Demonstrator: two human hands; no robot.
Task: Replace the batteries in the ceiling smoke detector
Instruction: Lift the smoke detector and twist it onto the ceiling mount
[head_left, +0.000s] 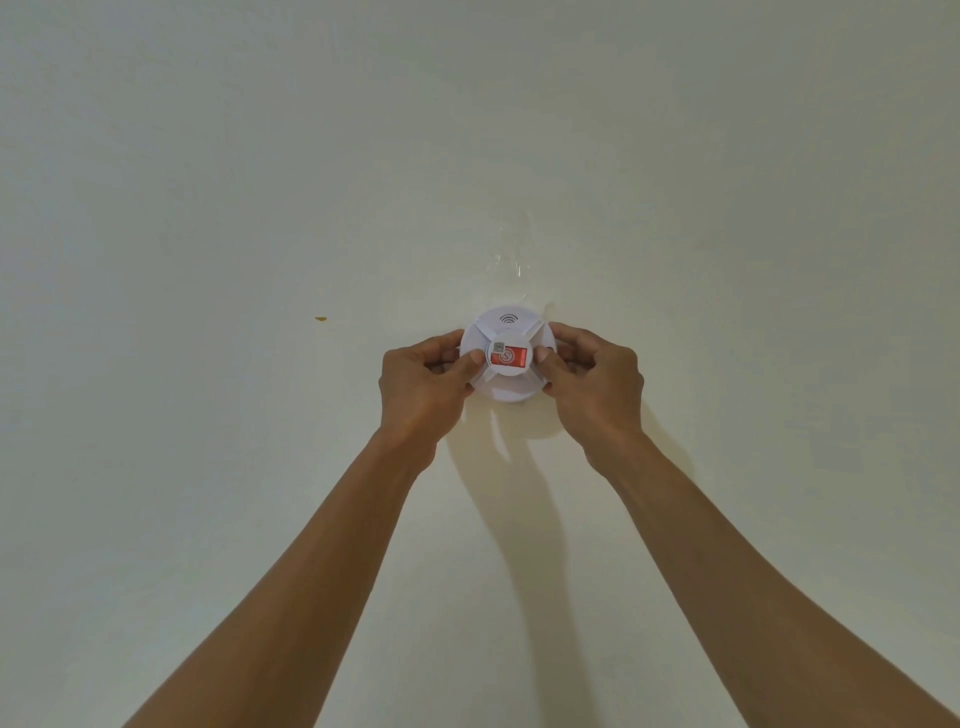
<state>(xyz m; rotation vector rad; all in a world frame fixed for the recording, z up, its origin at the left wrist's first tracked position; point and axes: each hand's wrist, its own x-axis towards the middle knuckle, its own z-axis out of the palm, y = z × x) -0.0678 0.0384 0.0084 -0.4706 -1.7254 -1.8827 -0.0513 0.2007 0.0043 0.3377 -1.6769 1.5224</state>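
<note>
While both arms are raised from the bottom edge, a round white smoke detector (506, 358) is gripped against the pale ceiling (260, 182), a little right of centre. Its flat face is pointed at the camera; being circular, no long axis is shown by the body. The red label (510, 356) on the centre disc is laid lengthwise left to right. Four ribs are spread from that disc toward the rim, and a small wave symbol (508, 318) is printed on the far part of the face.

The detector's left rim is pinched by the left hand (421, 384), thumb on the face beside the label, fingers curled at the edge. The right rim is pinched the same way by the right hand (595, 387). A small yellowish mark (320, 318) is seen on the ceiling well left of the detector. Shadows are cast on the ceiling near the wrists.
</note>
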